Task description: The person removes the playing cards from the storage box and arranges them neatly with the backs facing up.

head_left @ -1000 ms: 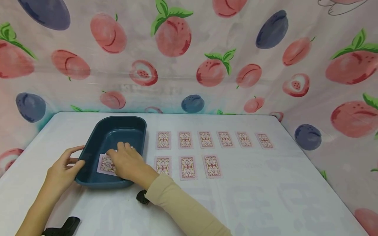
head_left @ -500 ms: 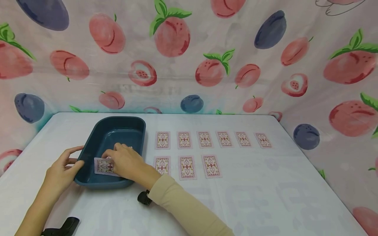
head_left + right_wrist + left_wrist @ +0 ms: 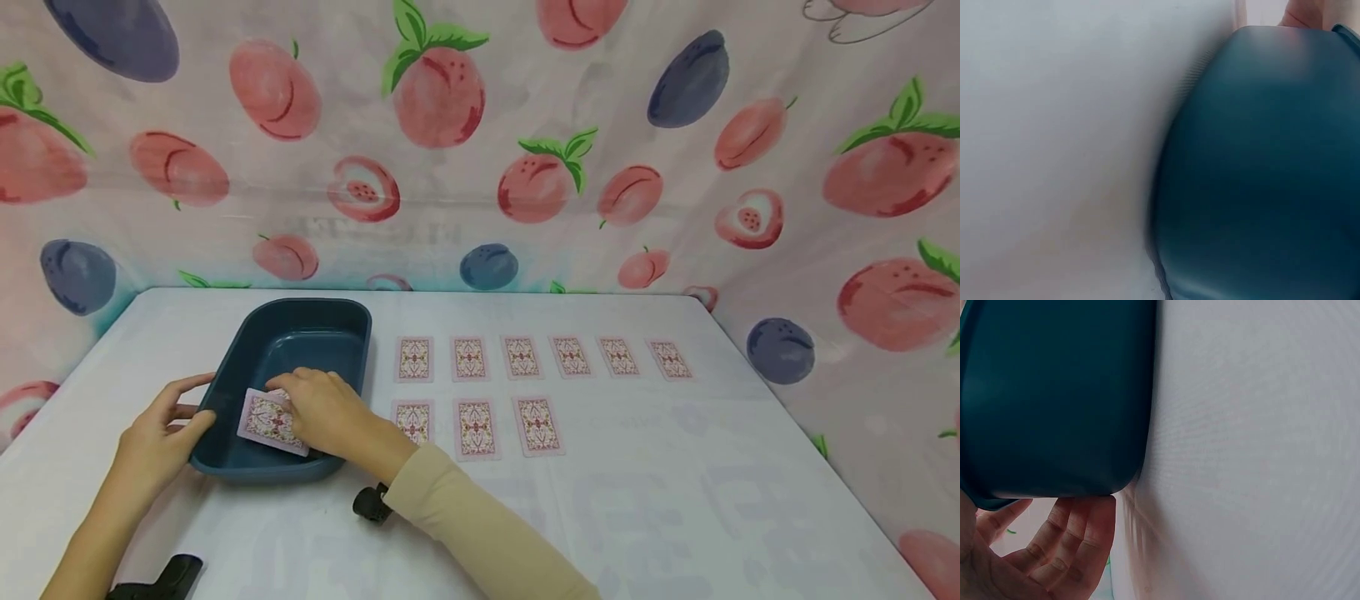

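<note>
A dark blue plastic tray (image 3: 318, 337) stands at the left of the white table. My left hand (image 3: 167, 423) holds its left side, thumb at the rim and fingers against the outer wall; the left wrist view shows those fingers (image 3: 1079, 540) touching the wall's outside. Inside the tray's near half, my right hand (image 3: 330, 414) pinches a playing card (image 3: 272, 422), its patterned red-and-white back up and slightly tilted. The hand hides the card's right part. In the right wrist view the tray's outer wall (image 3: 1260, 162) hides the right hand's fingers.
Several playing cards lie face down in two rows right of the tray, such as a far-row card (image 3: 469, 359) and a near-row card (image 3: 476, 429). A near-row card (image 3: 413, 421) is partly covered by the right wrist. A fruit-print cloth (image 3: 442, 208) hangs behind the table (image 3: 675, 500).
The card in the right hand has turned and shifted a little within the tray, its right end now lower toward the near side. The left hand stays at the tray.
</note>
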Action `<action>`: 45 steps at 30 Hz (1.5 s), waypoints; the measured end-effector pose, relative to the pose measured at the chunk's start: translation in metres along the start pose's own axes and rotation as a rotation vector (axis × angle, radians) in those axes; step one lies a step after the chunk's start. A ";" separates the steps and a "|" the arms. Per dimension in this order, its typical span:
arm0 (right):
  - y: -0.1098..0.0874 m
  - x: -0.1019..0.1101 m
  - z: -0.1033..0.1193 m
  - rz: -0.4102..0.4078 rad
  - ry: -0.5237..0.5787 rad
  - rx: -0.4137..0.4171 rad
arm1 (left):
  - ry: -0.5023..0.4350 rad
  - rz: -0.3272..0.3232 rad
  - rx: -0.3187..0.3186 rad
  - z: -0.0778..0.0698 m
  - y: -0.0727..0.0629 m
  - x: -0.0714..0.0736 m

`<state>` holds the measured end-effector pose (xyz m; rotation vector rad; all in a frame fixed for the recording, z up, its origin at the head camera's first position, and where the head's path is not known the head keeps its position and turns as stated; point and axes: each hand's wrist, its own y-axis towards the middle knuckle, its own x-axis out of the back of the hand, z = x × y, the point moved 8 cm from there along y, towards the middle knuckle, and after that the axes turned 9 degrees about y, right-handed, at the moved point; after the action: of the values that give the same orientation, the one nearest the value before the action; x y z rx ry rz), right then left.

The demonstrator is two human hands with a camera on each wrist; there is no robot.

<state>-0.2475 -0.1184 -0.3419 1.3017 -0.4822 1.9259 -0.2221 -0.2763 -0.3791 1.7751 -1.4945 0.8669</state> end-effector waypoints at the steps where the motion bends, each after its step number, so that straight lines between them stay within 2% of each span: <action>1: -0.001 0.001 0.000 -0.010 -0.011 0.001 | 0.001 0.000 0.002 0.000 0.000 0.000; 4: -0.003 0.005 -0.003 -0.039 -0.003 -0.010 | 0.001 -0.002 0.004 0.000 0.000 0.000; 7: -0.006 0.010 -0.008 -0.070 0.059 -0.012 | -0.001 -0.001 0.007 0.000 0.000 0.000; 10: -0.010 0.016 -0.013 -0.085 0.144 0.000 | 0.000 -0.001 0.012 0.001 0.000 -0.001; 14: -0.018 0.026 -0.019 -0.110 0.314 0.015 | 0.000 0.001 0.014 0.002 -0.001 -0.001; 18: -0.032 0.048 -0.024 -0.198 0.473 0.064 | 0.002 0.003 0.008 0.002 -0.001 -0.001; 21: -0.046 0.065 -0.031 -0.266 0.554 0.092 | 0.002 -0.001 0.005 0.001 0.000 0.000; 26: -0.073 0.088 -0.056 -0.374 0.631 0.091 | -0.001 -0.003 0.005 -0.002 0.001 -0.001; 33: -0.115 0.113 -0.098 -0.499 0.624 0.070 | 0.003 0.002 0.014 -0.001 0.000 -0.002; 37: -0.135 0.121 -0.122 -0.532 0.582 0.007 | 0.005 0.000 0.018 0.000 0.000 -0.001; 45: -0.172 0.132 -0.168 -0.570 0.540 -0.167 | 0.005 0.002 0.023 0.000 0.000 -0.002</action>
<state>-0.2491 0.1537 -0.3085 0.6648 0.0115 1.6097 -0.2219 -0.2754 -0.3807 1.7868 -1.4896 0.8918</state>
